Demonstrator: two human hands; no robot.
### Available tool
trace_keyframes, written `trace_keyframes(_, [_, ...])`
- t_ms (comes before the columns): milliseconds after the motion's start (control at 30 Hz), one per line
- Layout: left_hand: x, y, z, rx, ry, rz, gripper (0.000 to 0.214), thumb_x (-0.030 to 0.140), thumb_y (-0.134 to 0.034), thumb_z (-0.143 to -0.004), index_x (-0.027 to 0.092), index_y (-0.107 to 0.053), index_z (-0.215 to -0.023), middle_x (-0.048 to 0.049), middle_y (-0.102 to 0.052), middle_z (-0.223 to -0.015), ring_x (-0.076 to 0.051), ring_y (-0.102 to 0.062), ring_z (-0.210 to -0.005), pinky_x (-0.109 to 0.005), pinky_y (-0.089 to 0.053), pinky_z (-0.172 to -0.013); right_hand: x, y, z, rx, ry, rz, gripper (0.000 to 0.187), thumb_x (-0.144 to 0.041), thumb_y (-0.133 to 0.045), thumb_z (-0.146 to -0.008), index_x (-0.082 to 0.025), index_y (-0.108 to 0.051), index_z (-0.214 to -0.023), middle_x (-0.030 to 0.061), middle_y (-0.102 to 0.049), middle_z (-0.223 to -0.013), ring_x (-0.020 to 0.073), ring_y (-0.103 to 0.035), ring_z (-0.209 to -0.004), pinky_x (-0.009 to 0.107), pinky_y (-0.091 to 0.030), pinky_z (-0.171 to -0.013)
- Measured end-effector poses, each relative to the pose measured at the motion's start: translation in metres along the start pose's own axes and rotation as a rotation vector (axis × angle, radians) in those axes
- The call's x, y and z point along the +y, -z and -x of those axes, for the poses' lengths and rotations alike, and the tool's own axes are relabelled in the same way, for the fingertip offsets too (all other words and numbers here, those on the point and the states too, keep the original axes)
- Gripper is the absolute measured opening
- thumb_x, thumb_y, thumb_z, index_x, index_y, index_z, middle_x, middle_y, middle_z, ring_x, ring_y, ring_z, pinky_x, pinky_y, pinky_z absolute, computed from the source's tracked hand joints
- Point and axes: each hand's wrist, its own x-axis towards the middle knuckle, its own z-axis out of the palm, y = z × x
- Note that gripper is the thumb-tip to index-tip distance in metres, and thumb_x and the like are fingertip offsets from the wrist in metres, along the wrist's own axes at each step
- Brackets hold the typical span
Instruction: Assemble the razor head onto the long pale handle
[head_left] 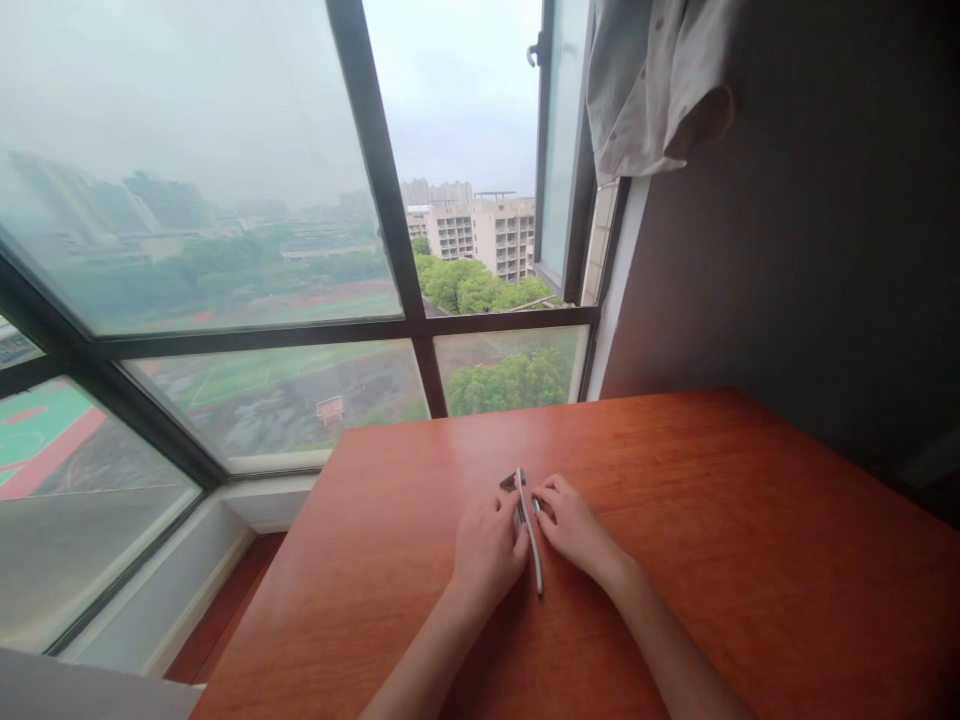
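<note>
Both of my hands rest on a reddish-brown wooden table, side by side near its middle. My left hand and my right hand have their fingers curled around a thin silver object that stands on its edge between them. It looks like a slim phone or flat metal case seen edge-on, with a dark part at its far end. What the fingertips pinch between the hands is too small to make out.
Large windows with dark frames fill the left and far side, showing buildings, trees and sports courts far below. One pane stands open. A pale shirt hangs at the top right against a dark wall.
</note>
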Motion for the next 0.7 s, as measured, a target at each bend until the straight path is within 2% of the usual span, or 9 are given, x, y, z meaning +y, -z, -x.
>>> trace_keyframes(167, [0.002, 0.000, -0.002, -0.078, 0.032, -0.014, 0.032, 0.026, -0.045, -0.087, 0.028, -0.053, -0.118, -0.0063, -0.061, -0.096, -0.021, -0.060, -0.083, -0.029, -0.041, -0.068, -0.003, 0.002, 0.003, -0.001, 0.026, 0.004, 0.019, -0.013, -0.055, -0.079, -0.019, -0.066, -0.094, 0.0059, -0.055, -0.095, 0.0182, -0.056, -0.089, 0.026, -0.044, -0.085])
trace_keyframes(267, [0.003, 0.002, -0.003, -0.122, 0.057, -0.027, 0.024, 0.028, -0.043, -0.089, 0.026, -0.057, -0.107, -0.0058, -0.062, -0.094, -0.020, -0.061, -0.083, -0.027, -0.041, -0.067, 0.001, 0.002, 0.004, 0.012, 0.015, 0.018, 0.022, -0.012, -0.053, -0.080, -0.019, -0.066, -0.097, 0.0066, -0.055, -0.095, 0.0183, -0.057, -0.089, 0.027, -0.044, -0.085])
trace_keyframes(500, [0.000, 0.009, -0.005, -0.146, 0.052, -0.064, 0.016, 0.026, -0.043, -0.087, 0.024, -0.057, -0.095, -0.0058, -0.061, -0.094, -0.020, -0.060, -0.085, -0.026, -0.040, -0.068, 0.007, 0.005, 0.006, 0.046, 0.004, 0.038, 0.025, -0.009, -0.049, -0.081, -0.019, -0.067, -0.096, 0.0069, -0.056, -0.094, 0.0179, -0.057, -0.086, 0.027, -0.044, -0.082])
trace_keyframes(600, [-0.002, 0.010, -0.006, -0.142, 0.041, -0.058, 0.017, 0.025, -0.043, -0.087, 0.023, -0.057, -0.095, -0.0060, -0.062, -0.094, -0.020, -0.060, -0.084, -0.027, -0.040, -0.068, 0.000, 0.008, 0.007, 0.064, 0.003, 0.032, 0.023, -0.015, -0.052, -0.083, -0.020, -0.066, -0.100, 0.0071, -0.057, -0.098, 0.0192, -0.057, -0.091, 0.027, -0.044, -0.084])
trace_keyframes(700, [-0.005, 0.010, -0.006, -0.126, 0.026, -0.007, 0.022, 0.027, -0.042, -0.089, 0.023, -0.056, -0.104, -0.0059, -0.064, -0.093, -0.020, -0.060, -0.085, -0.028, -0.041, -0.070, -0.010, 0.007, 0.007, 0.044, 0.000, 0.011, 0.022, -0.022, -0.057, -0.082, -0.022, -0.065, -0.102, 0.0057, -0.058, -0.097, 0.0203, -0.056, -0.093, 0.028, -0.043, -0.084])
